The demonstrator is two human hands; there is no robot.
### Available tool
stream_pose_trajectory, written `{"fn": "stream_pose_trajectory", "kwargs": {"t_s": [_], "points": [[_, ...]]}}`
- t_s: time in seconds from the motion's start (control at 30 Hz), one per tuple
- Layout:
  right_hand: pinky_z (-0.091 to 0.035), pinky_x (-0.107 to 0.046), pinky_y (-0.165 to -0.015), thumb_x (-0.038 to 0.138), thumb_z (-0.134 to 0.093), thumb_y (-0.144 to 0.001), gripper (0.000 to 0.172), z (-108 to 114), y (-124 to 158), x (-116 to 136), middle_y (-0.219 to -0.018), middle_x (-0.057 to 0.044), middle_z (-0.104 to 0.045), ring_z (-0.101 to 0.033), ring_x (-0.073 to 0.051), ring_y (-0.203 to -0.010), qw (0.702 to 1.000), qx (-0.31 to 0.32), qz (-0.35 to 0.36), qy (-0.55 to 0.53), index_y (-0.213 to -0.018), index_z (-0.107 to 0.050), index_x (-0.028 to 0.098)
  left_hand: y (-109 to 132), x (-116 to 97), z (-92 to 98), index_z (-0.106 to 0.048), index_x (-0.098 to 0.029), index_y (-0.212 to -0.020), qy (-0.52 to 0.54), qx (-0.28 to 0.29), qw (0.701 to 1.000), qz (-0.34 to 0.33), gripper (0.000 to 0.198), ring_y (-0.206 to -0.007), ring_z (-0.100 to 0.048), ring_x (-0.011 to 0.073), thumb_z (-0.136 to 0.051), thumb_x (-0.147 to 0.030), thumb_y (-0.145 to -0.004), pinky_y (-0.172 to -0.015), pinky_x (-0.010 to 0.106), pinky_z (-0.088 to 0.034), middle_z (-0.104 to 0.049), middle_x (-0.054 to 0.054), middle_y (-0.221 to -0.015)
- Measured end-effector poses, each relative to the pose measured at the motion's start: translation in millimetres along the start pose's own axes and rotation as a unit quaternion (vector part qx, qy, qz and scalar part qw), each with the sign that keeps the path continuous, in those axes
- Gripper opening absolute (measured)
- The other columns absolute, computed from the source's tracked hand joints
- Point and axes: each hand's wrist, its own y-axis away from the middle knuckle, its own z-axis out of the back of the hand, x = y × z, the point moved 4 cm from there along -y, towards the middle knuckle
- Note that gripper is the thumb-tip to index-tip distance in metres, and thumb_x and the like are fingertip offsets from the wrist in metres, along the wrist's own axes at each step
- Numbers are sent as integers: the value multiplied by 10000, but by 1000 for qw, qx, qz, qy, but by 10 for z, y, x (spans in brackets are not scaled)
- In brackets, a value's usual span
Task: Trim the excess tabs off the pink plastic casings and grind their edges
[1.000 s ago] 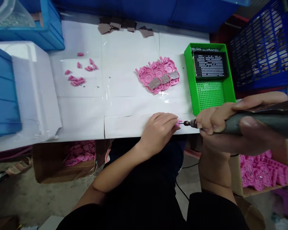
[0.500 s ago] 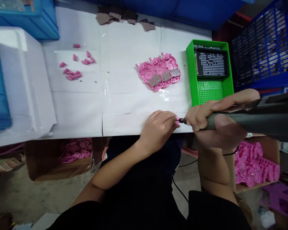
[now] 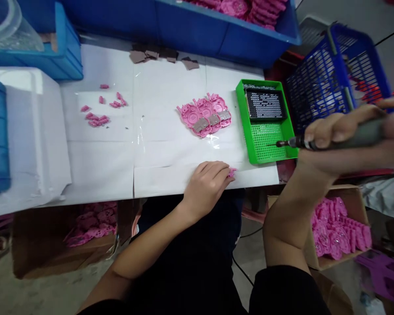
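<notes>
My left hand [image 3: 207, 187] rests at the front edge of the white table, its fingers closed on a small pink plastic part [image 3: 232, 172] that is mostly hidden. My right hand [image 3: 344, 135] is wrapped round a grey electric screwdriver [image 3: 361, 135]. Its thin bit points left over the near half of the green tray [image 3: 254, 146]. In that tray's far half sits a black perforated screw plate [image 3: 265, 105], with loose screws behind it. Beyond my left hand, several pink plastic housings [image 3: 206, 114] with grey plates screwed on lie overlapped.
Small pink pieces [image 3: 98, 119] are scattered on the left of the table, and brown-grey plates [image 3: 147, 54] at the back. Blue bins [image 3: 184, 26] border the far side. A blue basket [image 3: 318, 78] stands right; cardboard boxes [image 3: 343, 192] of pink parts sit below.
My right hand has lifted the screwdriver away from the pink part and moved it right, over the green tray. The left hand still holds the part. The camera view has tilted up.
</notes>
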Motion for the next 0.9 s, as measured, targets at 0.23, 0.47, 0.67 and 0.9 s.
{"fn": "stream_pose_trajectory", "kwargs": {"t_s": [0.23, 0.47, 0.67, 0.9], "points": [[-527, -342, -519, 466, -713, -885, 324, -338, -93, -312, -644, 48, -538, -612, -183, -589, 1000, 4, -11, 29, -931, -453, 279, 9, 4, 28, -689, -157, -1146, 38, 14, 999, 6, 171, -1084, -717, 207, -632, -241, -1008, -970, 394, -554, -767, 83, -1189], [-244, -244, -352, 288, -498, -919, 182, 59, -946, -746, -451, 127, -266, -206, -74, -330, 974, -165, 153, 26, -832, -340, 269, 1, 14, 28, -704, -174, -1154, 58, 23, 998, 15, 173, -1090, -721, 203, -638, -226, -1003, -958, 396, -557, -773, 71, -1184], [-209, -230, -321, 290, -459, -908, 166, 39, -974, -885, -459, 136, -236, -177, -69, -316, 969, -189, 159, 18, -836, -310, 269, -5, 22, 8, -711, -178, -1126, 59, 19, 998, 26, 154, -1112, -719, 202, -632, -237, -1009, -960, 392, -550, -779, 62, -1176], [-220, -234, -275, 267, -449, -825, 169, -16, -933, -857, -418, 135, -281, -210, -99, -287, 967, -189, 172, -4, -807, -281, 275, -21, 13, 5, -701, -171, -1114, 44, 15, 999, 28, 138, -1097, -719, 205, -649, -228, -1000, -944, 383, -538, -780, 55, -1165]]}}
